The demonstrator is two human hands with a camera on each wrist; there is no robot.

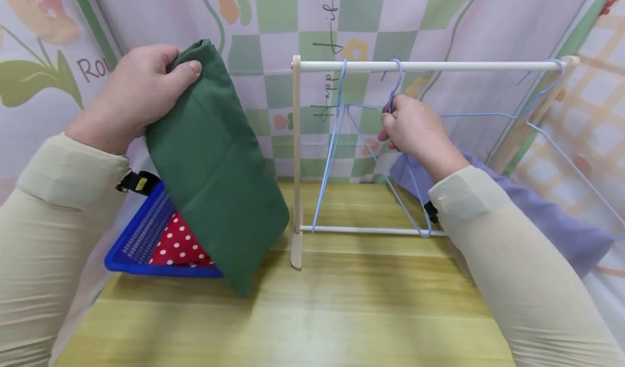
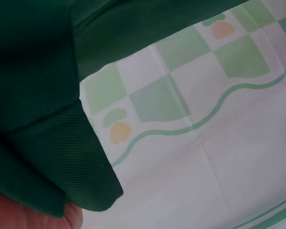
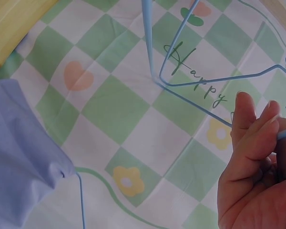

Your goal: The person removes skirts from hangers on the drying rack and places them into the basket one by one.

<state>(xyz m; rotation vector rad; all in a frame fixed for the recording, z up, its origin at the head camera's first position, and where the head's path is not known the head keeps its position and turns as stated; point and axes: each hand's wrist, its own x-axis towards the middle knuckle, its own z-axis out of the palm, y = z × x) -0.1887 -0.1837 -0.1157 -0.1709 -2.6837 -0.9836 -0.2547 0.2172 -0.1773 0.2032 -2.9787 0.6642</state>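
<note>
In the head view, your left grip [image 1: 134, 93] pinches the top end of the green cloth [image 1: 215, 155], which hangs left of the rack [image 1: 296, 139], partly in front of the blue basket [image 1: 161, 270] and its red dotted cloth [image 1: 178, 242]. Held only at the top, it could slip or unfold if your thumb eases. Your right grip [image 1: 415, 125] pinches the blue hanger [image 1: 400, 74] below its hook, which loops over the rack's rail. Its wires look close to the neighbouring hanger [image 1: 340, 90], so a sideways pull could snag that one or tip the rack on the bench [image 1: 312, 312]. In the left wrist view, little of your fingers shows below the ribbed green fabric. In the right wrist view, your fingers curl at the wire; the purple cloth [image 3: 24, 157], right of the rack's middle, could catch a swinging hanger.
</note>
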